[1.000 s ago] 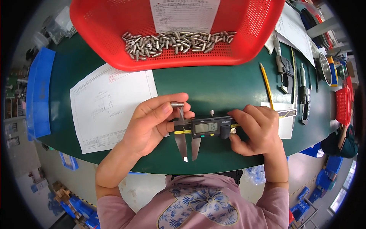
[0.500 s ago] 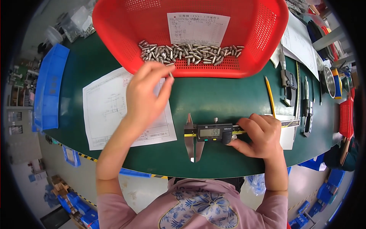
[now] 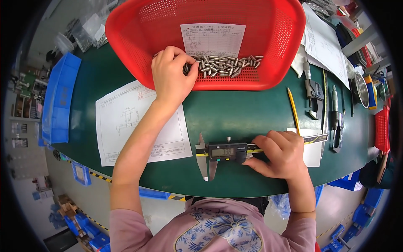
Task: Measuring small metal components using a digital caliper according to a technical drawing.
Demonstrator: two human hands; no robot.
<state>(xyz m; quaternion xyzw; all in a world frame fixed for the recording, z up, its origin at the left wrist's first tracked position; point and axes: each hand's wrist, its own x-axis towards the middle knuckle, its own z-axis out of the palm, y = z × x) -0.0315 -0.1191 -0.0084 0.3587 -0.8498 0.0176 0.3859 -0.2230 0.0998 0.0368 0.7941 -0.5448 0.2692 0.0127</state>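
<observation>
My right hand (image 3: 282, 153) is closed round the beam of a digital caliper (image 3: 228, 152), with the thumb at its slider. The caliper's jaws point toward me, close together, and I see no part between them. My left hand (image 3: 173, 75) reaches over the near rim of a red plastic basket (image 3: 268, 84), its fingers curled at a heap of small metal pins (image 3: 226, 65). What its fingertips hold, if anything, is hidden among the pins. A printed sheet (image 3: 213, 40) leans inside the basket behind the heap.
A drawing sheet (image 3: 168, 143) lies beneath my left forearm. To the right are a yellow pencil (image 3: 293, 110), a micrometer (image 3: 313, 94), another measuring tool (image 3: 337, 122) and papers (image 3: 323, 46). A blue bin (image 3: 61, 101) stands at the table's left edge.
My left hand, which had a small metal pin at its fingertips, has moved up and away from me into the pins. The caliper sits slightly farther left and lower, and its display has changed.
</observation>
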